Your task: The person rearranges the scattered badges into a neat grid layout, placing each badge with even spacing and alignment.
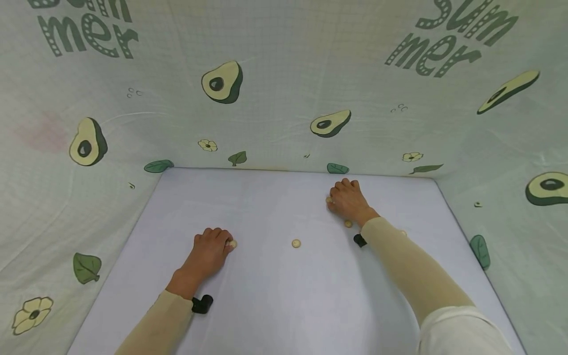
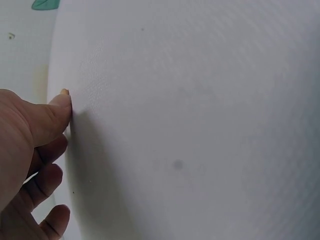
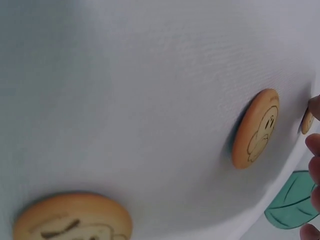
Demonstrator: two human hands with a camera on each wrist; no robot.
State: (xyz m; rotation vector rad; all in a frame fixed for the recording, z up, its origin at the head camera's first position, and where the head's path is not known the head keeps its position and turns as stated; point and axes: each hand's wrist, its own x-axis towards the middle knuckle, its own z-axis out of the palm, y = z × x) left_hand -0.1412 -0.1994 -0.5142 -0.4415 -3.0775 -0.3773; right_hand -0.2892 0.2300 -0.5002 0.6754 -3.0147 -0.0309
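At the left of the white table, my left hand (image 1: pixel 209 252) pinches a small round tan disc (image 1: pixel 233 244) between thumb and fingers. Only a sliver of that disc (image 2: pixel 65 91) shows past the thumb in the left wrist view. Farther back on the right, my right hand (image 1: pixel 348 201) pinches another tan disc (image 1: pixel 329 199), its edge low against the tabletop. Just below that hand lies a disc (image 1: pixel 348 224); seen close in the right wrist view, this disc (image 3: pixel 256 129) has a cartoon figure drawn on its face.
Another disc (image 1: pixel 296 243) lies flat between the hands. One more disc (image 1: pixel 403 232) peeks out behind the right sleeve (image 1: pixel 412 266). A black wrist mount (image 1: pixel 202 304) sits on the left forearm. Avocado-print cloth (image 1: pixel 275 88) hangs around the white table (image 1: pixel 275 305).
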